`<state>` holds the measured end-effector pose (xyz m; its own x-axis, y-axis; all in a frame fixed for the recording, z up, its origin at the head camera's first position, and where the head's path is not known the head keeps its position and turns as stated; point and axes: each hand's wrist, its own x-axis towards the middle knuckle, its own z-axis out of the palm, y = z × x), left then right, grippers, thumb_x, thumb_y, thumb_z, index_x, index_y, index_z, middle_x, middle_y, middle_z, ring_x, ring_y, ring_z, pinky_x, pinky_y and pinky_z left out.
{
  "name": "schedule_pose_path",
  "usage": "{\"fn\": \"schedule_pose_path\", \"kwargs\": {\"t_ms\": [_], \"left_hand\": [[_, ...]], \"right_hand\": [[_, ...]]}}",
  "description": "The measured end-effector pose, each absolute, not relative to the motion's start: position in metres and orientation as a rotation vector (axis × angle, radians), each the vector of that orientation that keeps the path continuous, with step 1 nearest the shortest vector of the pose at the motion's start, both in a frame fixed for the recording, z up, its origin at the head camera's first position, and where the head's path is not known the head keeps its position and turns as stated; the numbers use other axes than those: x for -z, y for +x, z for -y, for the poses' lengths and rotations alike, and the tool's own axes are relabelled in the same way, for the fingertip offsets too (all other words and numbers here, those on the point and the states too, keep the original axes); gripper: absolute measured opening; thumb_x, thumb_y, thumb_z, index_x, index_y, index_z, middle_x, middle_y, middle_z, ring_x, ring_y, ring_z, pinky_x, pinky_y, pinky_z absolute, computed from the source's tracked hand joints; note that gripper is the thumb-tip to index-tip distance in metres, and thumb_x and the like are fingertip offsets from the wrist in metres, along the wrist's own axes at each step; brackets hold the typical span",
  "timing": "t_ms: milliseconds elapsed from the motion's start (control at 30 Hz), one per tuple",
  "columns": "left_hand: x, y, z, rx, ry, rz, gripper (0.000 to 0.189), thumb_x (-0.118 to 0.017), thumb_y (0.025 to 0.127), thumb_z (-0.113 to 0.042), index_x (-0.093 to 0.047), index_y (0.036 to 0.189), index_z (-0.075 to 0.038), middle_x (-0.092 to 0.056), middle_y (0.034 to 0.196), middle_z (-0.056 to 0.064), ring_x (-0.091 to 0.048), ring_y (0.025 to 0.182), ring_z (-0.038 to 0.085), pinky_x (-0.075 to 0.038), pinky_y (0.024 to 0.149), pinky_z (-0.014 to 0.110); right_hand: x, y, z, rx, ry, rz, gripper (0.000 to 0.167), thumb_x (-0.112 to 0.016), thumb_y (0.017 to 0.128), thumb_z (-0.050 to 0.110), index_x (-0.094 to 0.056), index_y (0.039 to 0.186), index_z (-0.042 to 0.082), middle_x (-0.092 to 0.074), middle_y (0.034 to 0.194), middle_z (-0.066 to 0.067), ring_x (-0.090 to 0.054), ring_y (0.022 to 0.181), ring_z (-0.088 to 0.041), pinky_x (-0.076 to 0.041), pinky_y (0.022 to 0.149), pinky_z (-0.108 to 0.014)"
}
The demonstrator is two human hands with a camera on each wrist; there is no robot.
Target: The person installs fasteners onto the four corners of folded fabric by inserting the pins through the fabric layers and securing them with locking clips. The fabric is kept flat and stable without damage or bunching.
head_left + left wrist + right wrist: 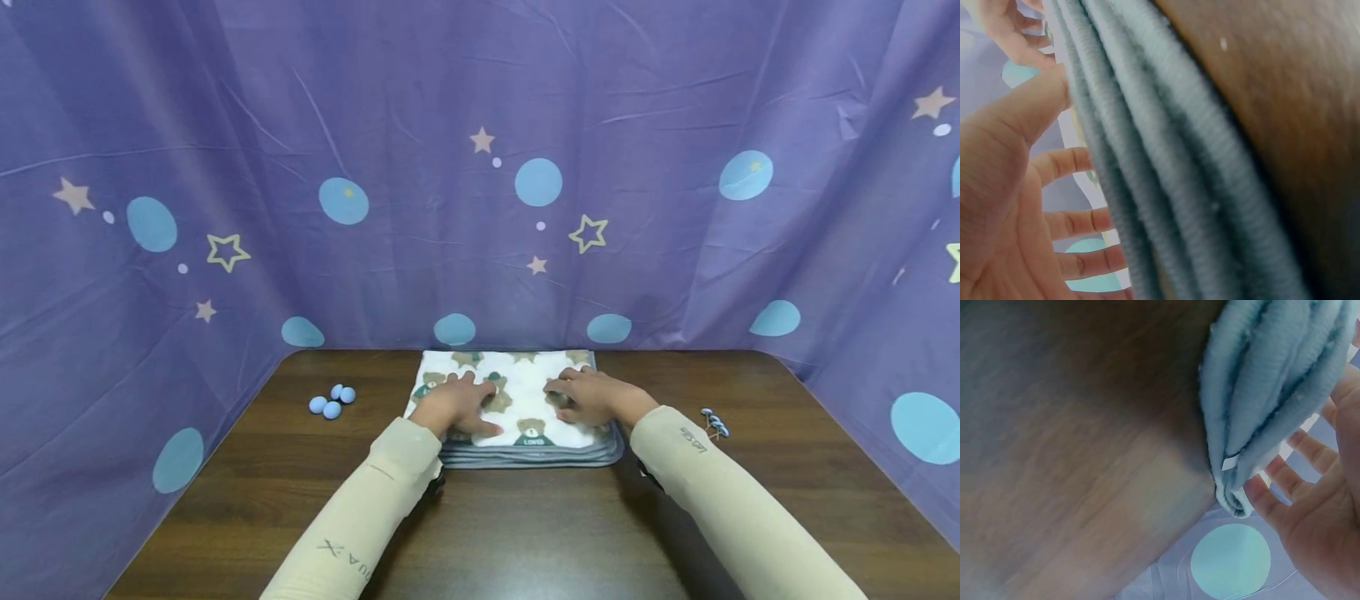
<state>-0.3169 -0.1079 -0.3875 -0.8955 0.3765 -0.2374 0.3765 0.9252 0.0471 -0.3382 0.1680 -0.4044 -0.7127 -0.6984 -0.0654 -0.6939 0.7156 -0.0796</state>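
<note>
The person's sleeved left forearm (352, 508) rises from the lower left of the frame, the right forearm (731, 496) from the lower right. Just below centre, the left hand (456, 406) and right hand (596, 397) lie palm down and apart, fingers spread, thumbs pointing inward.

Soft glare on the tabletop (555, 542)

Starry purple curtain (442, 200) — blue-dotted — behind a brown wooden table (532, 525)
</note>
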Motion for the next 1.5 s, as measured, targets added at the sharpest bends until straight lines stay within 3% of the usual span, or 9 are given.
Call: {"fn": "schedule_pose_path", "kwargs": {"t_ms": [1067, 1400, 1500], "left_hand": [[0.392, -0.297, 0.070, 0.058, 0.571, -2.859, 0.080, -0.070, 0.085, -0.068, -0.050, 0.150, -0.025, -0.046, 0.147, 0.018, -0.047, 0.130, 0.043, -0.049, 0.099, 0.055], [0.388, -0.293, 0.067, 0.043, 0.561, -2.853, 0.081, -0.071, 0.088, -0.063, -0.048, 0.152, -0.019, -0.045, 0.148, 0.019, -0.046, 0.133, 0.041, -0.050, 0.098, 0.055], [0.389, -0.294, 0.064, 0.023, 0.636, -2.847, 0.073, -0.073, 0.090, -0.055, -0.051, 0.148, -0.015, -0.049, 0.145, 0.017, -0.047, 0.131, 0.038, -0.051, 0.096, 0.052]], "right_hand": [[0.407, -0.311, -0.207, 0.112, -1.220, -2.848, 0.051, -0.064, 0.102, 0.030, -0.053, 0.145, 0.008, -0.054, 0.139, -0.019, -0.055, 0.114, -0.039, -0.049, 0.095, -0.060], [0.408, -0.308, -0.207, 0.174, -1.240, -2.877, 0.050, -0.066, 0.101, 0.031, -0.057, 0.142, 0.004, -0.058, 0.136, -0.020, -0.057, 0.115, -0.041, -0.049, 0.096, -0.060], [0.405, -0.305, -0.211, 0.180, -1.266, -2.900, 0.045, -0.067, 0.100, 0.027, -0.061, 0.139, 0.005, -0.062, 0.133, -0.017, -0.061, 0.112, -0.036, -0.052, 0.094, -0.055]]}}
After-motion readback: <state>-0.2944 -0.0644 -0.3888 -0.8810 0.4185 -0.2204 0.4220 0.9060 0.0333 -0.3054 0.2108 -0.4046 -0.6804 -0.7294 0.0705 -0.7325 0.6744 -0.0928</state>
